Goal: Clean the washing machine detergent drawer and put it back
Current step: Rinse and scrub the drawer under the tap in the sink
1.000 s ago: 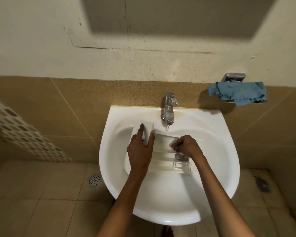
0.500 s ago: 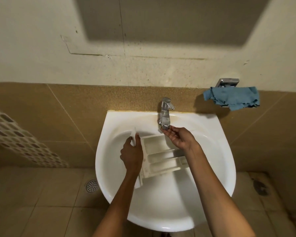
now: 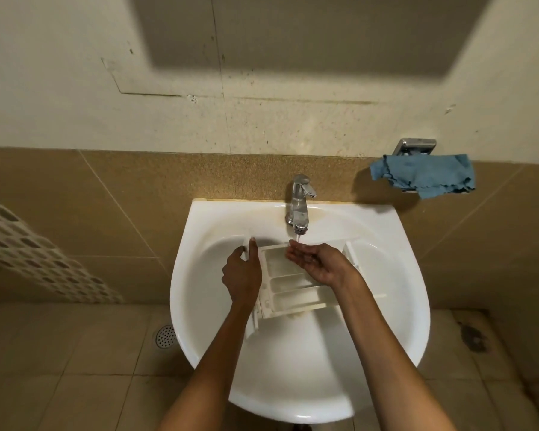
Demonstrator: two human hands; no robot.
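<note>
Drawer (image 3: pixel 293 298) front in left grip (image 3: pixel 241 275)

Dim, yellowish indoor light. A broad dark shadow (image 3: pixel 324 32) falls on the wall (image 3: pixel 168 119) far above the left grip (image 3: pixel 241 276); the white sink (image 3: pixel 411 321) shines palely around it. Patterned tiles (image 3: pixel 28 253) far left of it look smeared and bent by wide-angle distortion.

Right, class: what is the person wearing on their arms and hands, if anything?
Nothing that shows. The left forearm and right forearm are bare to the picture's edge, with no sleeve in view. The left hand and right hand have no gloves, and no watch, bracelet or ring can be seen.
</note>
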